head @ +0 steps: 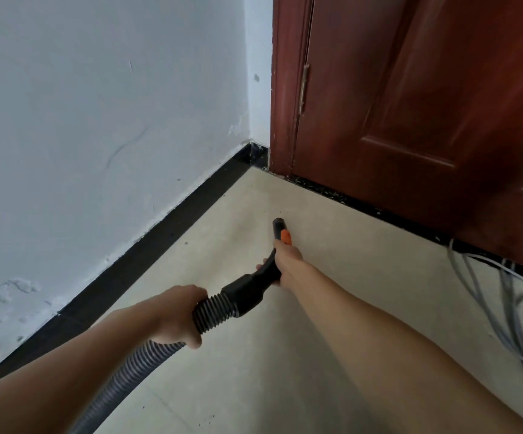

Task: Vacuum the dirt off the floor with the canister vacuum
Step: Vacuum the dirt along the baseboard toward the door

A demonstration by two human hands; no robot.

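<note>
Left hand (177,314) hides hose (213,311) ribs — nozzle (278,225) tip blurred, canister unseen.

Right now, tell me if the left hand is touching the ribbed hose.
Touching. The head view shows the left hand wrapped around the ribbed hose just behind the black handle, fingers curled over it, no gap.

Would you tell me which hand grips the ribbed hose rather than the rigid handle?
The left hand grips the ribbed grey vacuum hose; the right hand holds the curved black plastic handle farther forward.
</note>
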